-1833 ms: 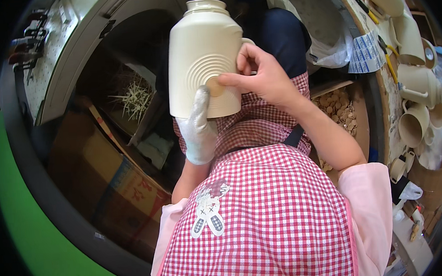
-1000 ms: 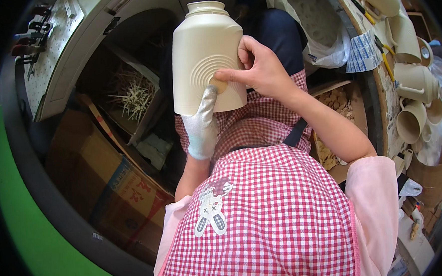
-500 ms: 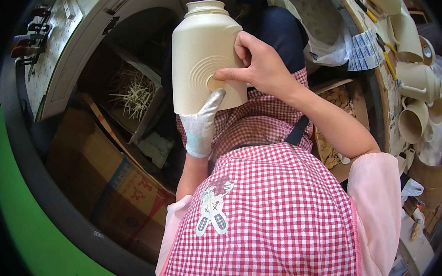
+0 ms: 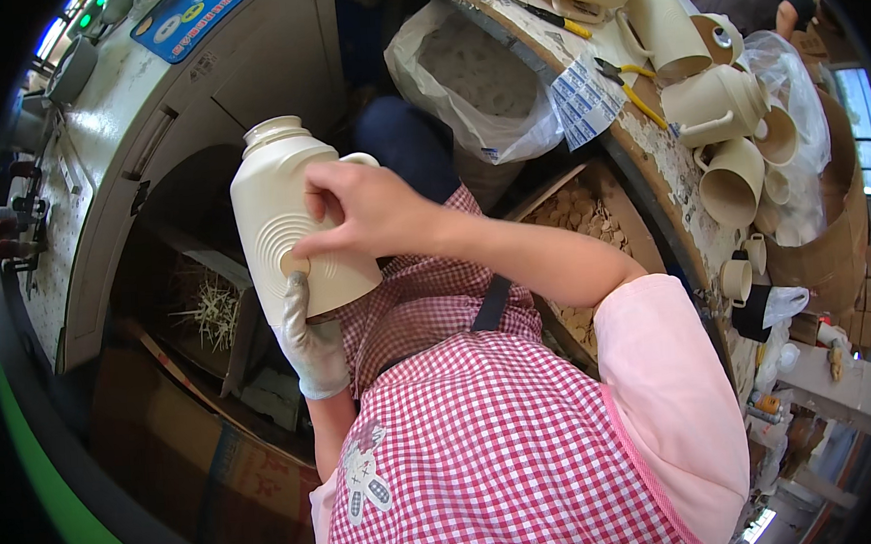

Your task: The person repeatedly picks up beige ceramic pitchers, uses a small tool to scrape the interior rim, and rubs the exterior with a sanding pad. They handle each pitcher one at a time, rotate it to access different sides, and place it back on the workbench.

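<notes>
Head view | near left: gloved left hand (image 4: 314, 352) closed on cream jug (image 4: 272, 192) at its base, fingers mostly hidden | jug: mouth far, ring-ridged, pale disc (image 4: 291, 266) amid ridges | bare right hand (image 4: 368, 211) half-curled, thumb at disc, grip unclear, blocking part of jug | right: box of discs (image 4: 635, 224) | farther: plastic bag (image 4: 532, 134) | far right: cream pitchers (image 4: 714, 102)

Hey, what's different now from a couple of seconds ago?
The whole view has swung, so the cream jug sits lower and further left in the picture, its neck leaning left. A blue mat has come into view at upper left. Nothing was visibly let go: the gloved left hand still holds the jug, and the right hand's thumb stays at the round tan disc.
</notes>
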A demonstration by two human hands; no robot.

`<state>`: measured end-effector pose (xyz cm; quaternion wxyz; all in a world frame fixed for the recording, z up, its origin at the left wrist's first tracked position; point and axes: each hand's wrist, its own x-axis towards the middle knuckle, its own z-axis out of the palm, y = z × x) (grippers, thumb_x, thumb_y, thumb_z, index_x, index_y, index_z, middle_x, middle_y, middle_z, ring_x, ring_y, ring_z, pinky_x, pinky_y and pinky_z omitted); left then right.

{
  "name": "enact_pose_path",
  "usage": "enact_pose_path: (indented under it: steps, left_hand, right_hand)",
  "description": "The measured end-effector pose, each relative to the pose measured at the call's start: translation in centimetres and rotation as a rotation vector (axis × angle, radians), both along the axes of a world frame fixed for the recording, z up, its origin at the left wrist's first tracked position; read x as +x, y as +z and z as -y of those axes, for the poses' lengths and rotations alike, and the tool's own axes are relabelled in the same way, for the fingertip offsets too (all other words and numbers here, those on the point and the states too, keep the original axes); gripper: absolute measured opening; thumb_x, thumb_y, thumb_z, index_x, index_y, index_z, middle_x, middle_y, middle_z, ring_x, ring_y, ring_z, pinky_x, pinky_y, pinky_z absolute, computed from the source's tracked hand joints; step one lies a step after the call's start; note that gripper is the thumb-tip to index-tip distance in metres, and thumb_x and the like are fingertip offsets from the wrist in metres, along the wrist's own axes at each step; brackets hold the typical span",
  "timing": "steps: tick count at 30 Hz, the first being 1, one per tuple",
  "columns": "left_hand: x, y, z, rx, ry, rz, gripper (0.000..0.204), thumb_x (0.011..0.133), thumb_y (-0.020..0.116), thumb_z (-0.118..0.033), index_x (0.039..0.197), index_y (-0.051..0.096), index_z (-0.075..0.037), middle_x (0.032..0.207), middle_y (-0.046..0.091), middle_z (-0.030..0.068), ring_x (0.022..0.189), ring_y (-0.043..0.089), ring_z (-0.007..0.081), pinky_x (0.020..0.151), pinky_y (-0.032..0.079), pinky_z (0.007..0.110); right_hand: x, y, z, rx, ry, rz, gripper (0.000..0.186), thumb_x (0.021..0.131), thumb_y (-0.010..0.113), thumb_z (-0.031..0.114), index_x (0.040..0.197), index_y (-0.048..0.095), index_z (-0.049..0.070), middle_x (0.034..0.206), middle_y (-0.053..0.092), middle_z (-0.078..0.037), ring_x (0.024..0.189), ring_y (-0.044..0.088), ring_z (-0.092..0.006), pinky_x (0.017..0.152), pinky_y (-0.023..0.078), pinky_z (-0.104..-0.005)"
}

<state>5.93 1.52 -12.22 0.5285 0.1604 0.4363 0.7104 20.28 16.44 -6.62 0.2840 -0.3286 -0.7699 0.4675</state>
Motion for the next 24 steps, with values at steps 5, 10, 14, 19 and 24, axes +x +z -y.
enact_pose_path:
  steps: [5, 10, 14, 19, 24]
  left_hand:
    - [0.1, -2.0, 1.3, 0.071, -0.106, -0.341, 0.043, 0.107, 0.056, -0.015, 0.147, 0.050, 0.001, 0.146, 0.057, 0.0095, 0.134, 0.056, 0.0187, 0.114, 0.047, 0.040]
    - [0.0, -2.6, 2.4, -0.097, -0.171, -0.316, 0.046, 0.104, 0.062, -0.017, 0.145, 0.050, -0.001, 0.141, 0.060, 0.0103, 0.131, 0.060, 0.0208, 0.111, 0.050, 0.040]
    - [0.1, -1.9, 2.2, -0.193, -0.161, -0.126, 0.046, 0.103, 0.063, -0.015, 0.145, 0.050, -0.003, 0.139, 0.062, 0.0103, 0.129, 0.062, 0.0210, 0.111, 0.051, 0.039]
    - [0.8, -0.5, 1.7, -0.125, -0.124, 0.018, 0.046, 0.102, 0.064, -0.012, 0.145, 0.050, -0.003, 0.137, 0.063, 0.0101, 0.128, 0.063, 0.0215, 0.111, 0.052, 0.038]
    - [0.9, 1.8, 0.7, -0.262, -0.062, 0.350, 0.049, 0.102, 0.065, -0.013, 0.147, 0.048, -0.002, 0.140, 0.061, 0.0107, 0.129, 0.061, 0.0214, 0.112, 0.051, 0.039]
  right_hand:
    - [12.0, 1.5, -12.0, 0.837, -0.295, 0.370, 0.020, 0.097, 0.070, 0.025, 0.107, 0.075, 0.007, 0.100, 0.074, -0.012, 0.092, 0.072, -0.0288, 0.081, 0.057, -0.0380]
    - [27.4, -0.2, -24.4, 0.858, -0.466, 1.031, 0.032, 0.096, 0.064, 0.015, 0.126, 0.068, 0.006, 0.120, 0.072, -0.017, 0.110, 0.068, -0.0364, 0.095, 0.053, -0.0474]
    - [30.8, -1.6, -26.9, 0.923, -0.305, 1.009, 0.033, 0.094, 0.068, 0.014, 0.125, 0.068, 0.006, 0.114, 0.071, -0.019, 0.108, 0.067, -0.0391, 0.094, 0.053, -0.0487]
    - [25.2, 1.7, -23.8, 1.000, -0.494, 0.836, 0.024, 0.100, 0.054, 0.020, 0.112, 0.066, 0.003, 0.099, 0.071, -0.018, 0.088, 0.070, -0.0344, 0.075, 0.055, -0.0452]
    - [14.0, 3.9, -8.8, -0.656, -0.219, -0.237, 0.023, 0.105, 0.057, 0.027, 0.107, 0.064, 0.006, 0.076, 0.058, 0.001, 0.058, 0.049, -0.0051, 0.051, 0.042, -0.0207]
